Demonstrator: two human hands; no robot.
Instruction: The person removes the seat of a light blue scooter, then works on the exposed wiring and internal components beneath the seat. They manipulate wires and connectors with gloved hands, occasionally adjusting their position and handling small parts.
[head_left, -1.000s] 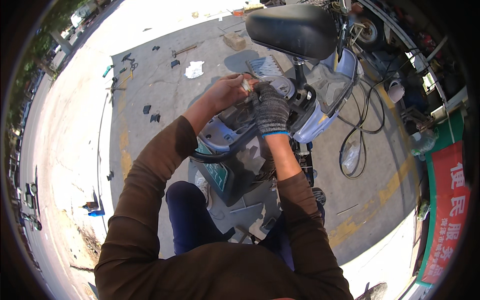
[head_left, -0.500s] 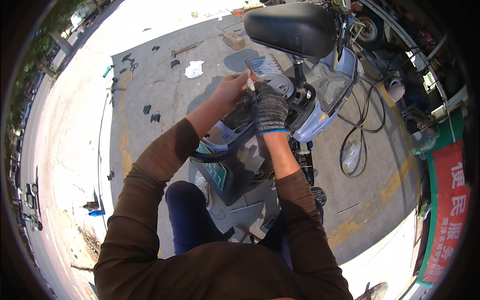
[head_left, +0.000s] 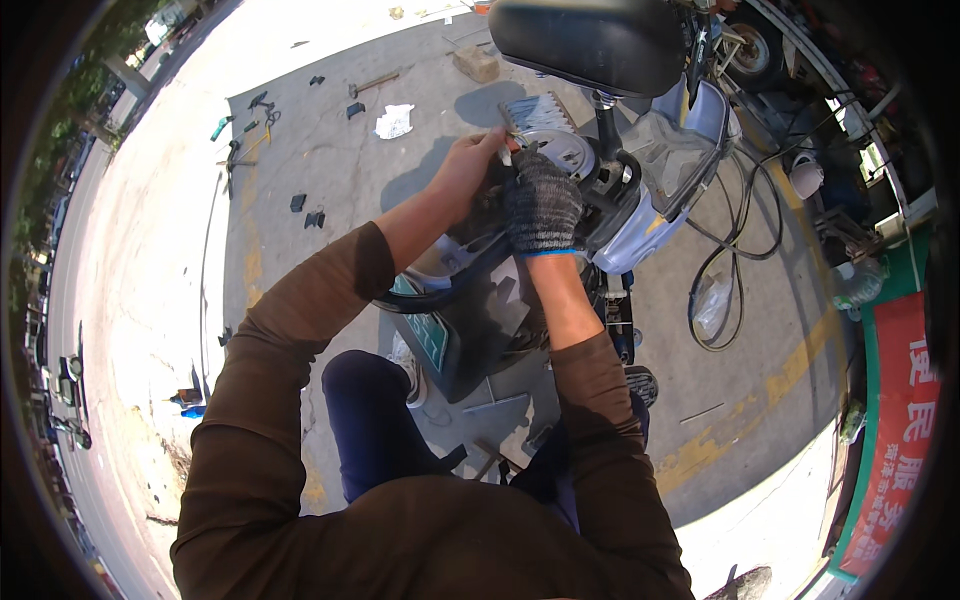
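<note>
A partly dismantled scooter point(head_left: 640, 225) with grey-blue body panels stands before me, its black seat point(head_left: 590, 45) at the top. Beside its round silver wheel hub point(head_left: 562, 150), my two hands meet. My bare left hand point(head_left: 468, 172) is closed, thumb and fingers pinched at a small whitish piece whose kind I cannot make out. Close against it, my right hand point(head_left: 543, 205), in a dark grey knitted glove with a blue cuff, is curled; its fingertips and anything in them are hidden. Below the hands lies a dark fender point(head_left: 455, 365) with a green plate point(head_left: 428, 335).
A hammer point(head_left: 375, 83), a stone block point(head_left: 475, 65), white paper point(head_left: 394, 121) and small black parts point(head_left: 315, 219) lie on the concrete. Black cable point(head_left: 740, 250) coils at the right, near a plastic bottle point(head_left: 858, 283) and a red banner point(head_left: 905, 400).
My hands stay together beside the hub, with the left fingers slightly shifted. The whole view has tilted a little, so the scooter sits slightly higher and farther right.
</note>
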